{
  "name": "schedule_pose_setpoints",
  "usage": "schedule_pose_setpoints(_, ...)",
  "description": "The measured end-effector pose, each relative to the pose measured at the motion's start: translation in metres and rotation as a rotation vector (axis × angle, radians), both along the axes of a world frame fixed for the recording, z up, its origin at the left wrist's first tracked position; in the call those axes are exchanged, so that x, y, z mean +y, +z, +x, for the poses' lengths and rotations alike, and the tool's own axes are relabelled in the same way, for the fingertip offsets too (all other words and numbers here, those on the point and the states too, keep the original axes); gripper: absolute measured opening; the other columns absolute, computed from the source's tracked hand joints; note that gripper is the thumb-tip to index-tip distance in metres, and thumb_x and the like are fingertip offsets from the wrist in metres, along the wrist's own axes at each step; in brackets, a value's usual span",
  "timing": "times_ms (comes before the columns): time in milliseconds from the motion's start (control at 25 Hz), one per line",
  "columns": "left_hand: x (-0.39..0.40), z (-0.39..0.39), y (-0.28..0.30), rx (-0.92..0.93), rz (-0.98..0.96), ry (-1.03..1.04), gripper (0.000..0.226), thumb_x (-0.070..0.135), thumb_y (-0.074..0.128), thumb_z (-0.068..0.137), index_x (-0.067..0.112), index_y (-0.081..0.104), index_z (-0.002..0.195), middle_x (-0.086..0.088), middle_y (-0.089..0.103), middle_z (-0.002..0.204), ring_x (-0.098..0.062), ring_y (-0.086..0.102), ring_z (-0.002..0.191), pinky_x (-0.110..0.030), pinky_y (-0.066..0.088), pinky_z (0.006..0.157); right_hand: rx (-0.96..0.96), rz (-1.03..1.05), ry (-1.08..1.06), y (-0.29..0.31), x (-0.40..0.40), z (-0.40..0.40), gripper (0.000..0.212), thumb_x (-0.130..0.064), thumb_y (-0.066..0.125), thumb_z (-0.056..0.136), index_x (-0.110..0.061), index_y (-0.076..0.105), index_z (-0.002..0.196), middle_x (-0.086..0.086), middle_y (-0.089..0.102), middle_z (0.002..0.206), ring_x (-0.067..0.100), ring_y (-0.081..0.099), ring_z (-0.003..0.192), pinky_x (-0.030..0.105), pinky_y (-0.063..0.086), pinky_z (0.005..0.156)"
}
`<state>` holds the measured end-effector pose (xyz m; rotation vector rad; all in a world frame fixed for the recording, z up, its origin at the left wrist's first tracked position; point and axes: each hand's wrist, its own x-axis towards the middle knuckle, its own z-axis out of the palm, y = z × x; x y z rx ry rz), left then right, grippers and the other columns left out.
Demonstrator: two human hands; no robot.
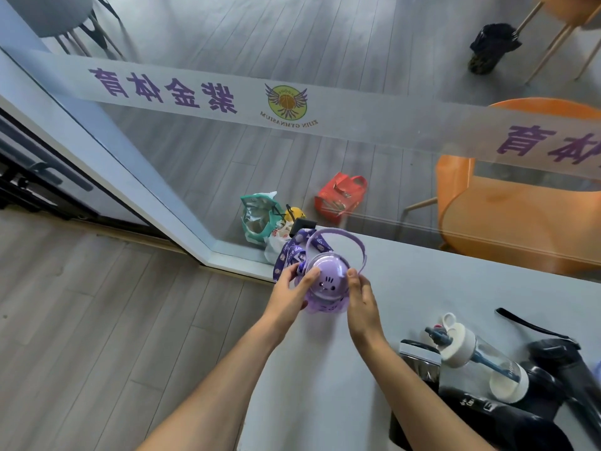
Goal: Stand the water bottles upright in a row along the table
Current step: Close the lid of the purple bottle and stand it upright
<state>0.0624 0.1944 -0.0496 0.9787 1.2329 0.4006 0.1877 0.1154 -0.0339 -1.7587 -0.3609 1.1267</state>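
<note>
Purple water bottle (325,283), at centre frame by the grey table's (325,385) far left end, is clasped at its domed lid between left hand (289,292) and right hand (362,301), apparently being stood upright. Next, I judge: let go, then reach lower right for the clear bottle (481,359) lying among dark ones.

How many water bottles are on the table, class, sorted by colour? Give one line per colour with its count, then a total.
Purple bottle, held upright between the left hand and right hand: 1
Clear bottle with white cap, lying down: 1
Black bottles, lying down: 3
Total: 5, though the black pile overlaps, so its count is uncertain.
</note>
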Motion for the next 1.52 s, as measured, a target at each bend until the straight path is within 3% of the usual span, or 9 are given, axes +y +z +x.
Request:
schedule_pose_setpoints(240, 0.057, 0.036, 0.004, -0.042, 0.035, -0.026, 0.077, 0.062, 0.072, 0.072, 0.026, 0.048, 0.136, -0.002, 0.059, 0.132, -0.02, 0.062, 0.116, -0.039, 0.059, 0.087, -0.07, 0.039, -0.021, 0.002, 0.06, 0.035, 0.034, -0.049, 0.041, 0.101, -0.021, 0.058, 0.111, 0.006, 0.064, 0.111, 0.004, 0.061, 0.092, 0.01, 0.048, 0.059)
schedule_pose_setpoints(320, 0.065, 0.043, 0.005, -0.056, 0.035, -0.043, 0.067, 0.058, 0.068, 0.08, 0.026, 0.048, 0.135, -0.001, 0.061, 0.13, -0.02, 0.063, 0.114, -0.034, 0.06, 0.081, -0.088, 0.036, -0.026, -0.001, 0.069, 0.042, 0.036, -0.054, 0.043, 0.099, -0.024, 0.059, 0.108, 0.007, 0.065, 0.114, 0.011, 0.063, 0.095, 0.016, 0.048, 0.064)
schedule_pose_setpoints(520, 0.077, 0.049, 0.006, -0.03, 0.003, -0.089, 0.065, 0.067, 0.062, 0.078, 0.033, 0.049, 0.132, 0.007, 0.061, 0.127, -0.02, 0.061, 0.116, -0.047, 0.056, 0.091, -0.067, 0.006, -0.008, -0.003, 0.075, 0.05, 0.049, -0.059, 0.042, 0.097, -0.022, 0.055, 0.127, 0.002, 0.062, 0.121, 0.02, 0.061, 0.107, 0.024, 0.049, 0.074)
schedule_pose_setpoints(680, 0.08, 0.051, 0.009, -0.062, -0.019, -0.05, 0.059, 0.058, 0.063, 0.084, 0.032, 0.045, 0.134, 0.005, 0.059, 0.126, -0.023, 0.06, 0.117, -0.032, 0.056, 0.079, -0.059, 0.036, 0.004, -0.006, 0.075, 0.05, 0.046, -0.059, 0.048, 0.095, -0.025, 0.055, 0.125, 0.003, 0.063, 0.123, 0.02, 0.061, 0.112, 0.03, 0.054, 0.085)
schedule_pose_setpoints(880, 0.08, 0.049, 0.007, -0.037, -0.04, -0.064, 0.077, 0.065, 0.066, 0.077, 0.029, 0.041, 0.141, 0.002, 0.053, 0.138, -0.023, 0.057, 0.121, -0.046, 0.054, 0.095, -0.047, 0.013, 0.008, -0.008, 0.078, 0.056, 0.051, -0.066, 0.051, 0.089, -0.027, 0.06, 0.12, 0.0, 0.066, 0.12, 0.018, 0.063, 0.111, 0.038, 0.055, 0.095)
schedule_pose_setpoints(1000, 0.078, 0.048, 0.01, -0.014, -0.03, -0.05, 0.074, 0.06, 0.064, 0.082, 0.026, 0.039, 0.143, 0.002, 0.051, 0.137, -0.023, 0.054, 0.121, -0.044, 0.053, 0.094, -0.029, 0.032, -0.003, -0.008, 0.077, 0.056, 0.052, -0.062, 0.051, 0.092, -0.024, 0.058, 0.127, 0.001, 0.064, 0.123, 0.018, 0.063, 0.112, 0.033, 0.054, 0.092)
schedule_pose_setpoints(1240, 0.079, 0.048, 0.012, 0.01, -0.032, -0.048, 0.083, 0.063, 0.066, 0.078, 0.027, 0.038, 0.147, 0.0, 0.05, 0.142, -0.023, 0.054, 0.123, -0.042, 0.055, 0.091, -0.053, 0.009, 0.008, -0.01, 0.075, 0.055, 0.059, -0.068, 0.05, 0.088, -0.024, 0.057, 0.126, 0.001, 0.064, 0.124, 0.02, 0.062, 0.113, 0.039, 0.054, 0.097)
schedule_pose_setpoints(1440, 0.068, 0.04, 0.019, 0.105, 0.088, -0.018, 0.075, 0.06, 0.062, 0.083, 0.028, 0.038, 0.146, -0.001, 0.052, 0.135, -0.028, 0.055, 0.122, -0.046, 0.05, 0.097, -0.142, -0.033, -0.011, 0.003, 0.053, 0.053, 0.059, -0.062, 0.039, 0.096, -0.021, 0.049, 0.137, 0.003, 0.059, 0.134, 0.02, 0.056, 0.117, 0.032, 0.043, 0.09)
schedule_pose_setpoints(1520, 0.055, 0.028, 0.018, 0.177, 0.125, -0.008, 0.06, 0.054, 0.055, 0.089, 0.026, 0.043, 0.141, -0.008, 0.056, 0.129, -0.029, 0.06, 0.109, -0.051, 0.051, 0.098, -0.182, -0.061, -0.011, 0.006, 0.03, 0.046, 0.056, -0.057, 0.039, 0.099, -0.021, 0.047, 0.14, 0.004, 0.056, 0.14, 0.02, 0.053, 0.121, 0.032, 0.04, 0.094)
